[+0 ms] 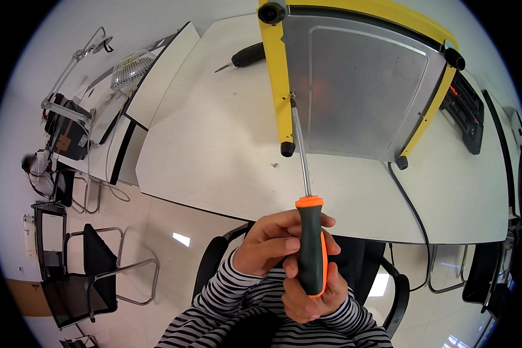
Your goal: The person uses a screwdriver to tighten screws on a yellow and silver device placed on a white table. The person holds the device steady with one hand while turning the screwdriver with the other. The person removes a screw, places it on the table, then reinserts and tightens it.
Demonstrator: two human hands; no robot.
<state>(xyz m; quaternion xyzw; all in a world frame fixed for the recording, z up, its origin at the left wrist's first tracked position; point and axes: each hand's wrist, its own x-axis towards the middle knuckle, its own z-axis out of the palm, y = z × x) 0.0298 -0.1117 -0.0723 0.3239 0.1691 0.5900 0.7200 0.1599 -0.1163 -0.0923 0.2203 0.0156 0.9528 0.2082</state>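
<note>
A screwdriver (pixel 311 249) with a dark green and orange handle points away from me, its long metal shaft reaching up to a metal appliance. My left hand (pixel 267 240) curls its fingers around the upper part of the handle. Lower down, my right hand (pixel 313 298) grips the handle's butt end. The appliance (pixel 359 87) has a grey metal underside facing me, yellow side rails and black feet. The shaft's tip meets a small fitting at the inner edge of the left yellow rail (pixel 279 87); exactly how it sits there is too small to tell.
A black-handled tool with a thin tip (pixel 248 57) lies left of the appliance on the white table (pixel 214 127). To the right is an open black tool case (pixel 467 113). A black cable (pixel 412 203) hangs over the front edge. Chairs (pixel 98 272) stand at left.
</note>
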